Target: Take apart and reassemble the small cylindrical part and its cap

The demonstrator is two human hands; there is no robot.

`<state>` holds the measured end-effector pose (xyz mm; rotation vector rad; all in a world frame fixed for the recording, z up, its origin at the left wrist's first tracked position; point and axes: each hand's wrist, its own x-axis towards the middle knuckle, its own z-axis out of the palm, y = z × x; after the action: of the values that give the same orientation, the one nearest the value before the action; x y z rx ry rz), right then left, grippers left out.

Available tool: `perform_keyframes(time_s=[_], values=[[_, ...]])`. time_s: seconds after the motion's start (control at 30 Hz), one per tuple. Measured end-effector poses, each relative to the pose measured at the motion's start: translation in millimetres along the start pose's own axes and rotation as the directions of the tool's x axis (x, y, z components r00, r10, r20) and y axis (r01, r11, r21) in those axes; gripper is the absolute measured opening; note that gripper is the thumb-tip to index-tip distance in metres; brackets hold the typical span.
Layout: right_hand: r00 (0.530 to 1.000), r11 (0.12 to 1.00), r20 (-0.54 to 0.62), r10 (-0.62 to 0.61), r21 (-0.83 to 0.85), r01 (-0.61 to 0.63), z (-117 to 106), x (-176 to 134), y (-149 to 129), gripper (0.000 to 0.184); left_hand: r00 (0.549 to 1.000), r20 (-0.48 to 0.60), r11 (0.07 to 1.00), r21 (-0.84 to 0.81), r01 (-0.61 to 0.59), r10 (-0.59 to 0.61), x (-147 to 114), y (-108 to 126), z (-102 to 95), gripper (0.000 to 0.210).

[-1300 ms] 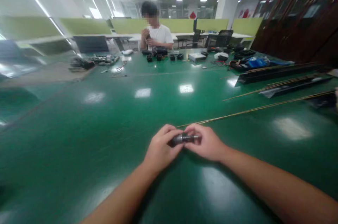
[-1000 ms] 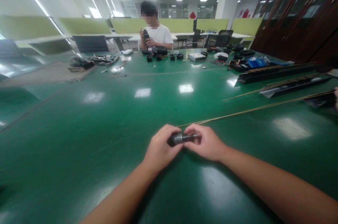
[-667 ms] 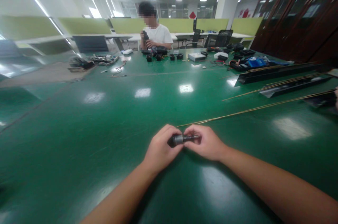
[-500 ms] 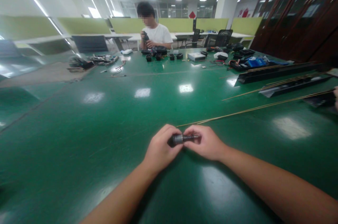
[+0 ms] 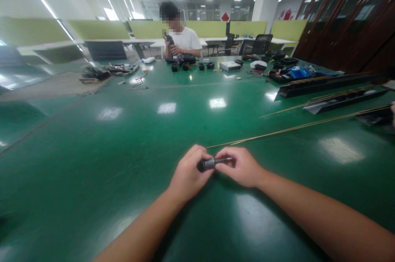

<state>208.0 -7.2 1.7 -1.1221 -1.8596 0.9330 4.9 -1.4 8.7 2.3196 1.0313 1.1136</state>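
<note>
Between my two hands lies a short dark cylindrical part (image 5: 209,164), with a grey collar and a thin ribbed shaft pointing right. It is held roughly level, just above the green tabletop (image 5: 138,138). My left hand (image 5: 189,170) is closed round its thick black end, and the palm hides some of it. My right hand (image 5: 240,166) pinches the thin shaft between thumb and fingers. Its tip shows inside the curl of the right fingers. Just beyond my hands, thin brass-coloured rods (image 5: 271,133) run off to the right.
Black angled channels (image 5: 324,85) with more rods lie at the right. Across the table a person (image 5: 185,40) in a white shirt holds a dark object. Small black blocks (image 5: 185,66), a white box (image 5: 230,66) and blue items (image 5: 299,73) line the far side. Part of another hand shows at the right edge.
The part has turned slightly in my grip; both hands keep nearly the same place. Across the table, the person's head and the dark object have shifted a little.
</note>
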Motion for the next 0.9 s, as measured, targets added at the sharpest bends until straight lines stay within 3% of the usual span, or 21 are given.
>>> perform_keyframes(time_s=[0.9], values=[[1.0,0.999,0.028,0.004,0.049,-0.005,0.7,1.8,3.8,0.009,1.0,-0.006,0.999,0.042,-0.005,0.005,-1.0,-1.3,2.7,0.011]])
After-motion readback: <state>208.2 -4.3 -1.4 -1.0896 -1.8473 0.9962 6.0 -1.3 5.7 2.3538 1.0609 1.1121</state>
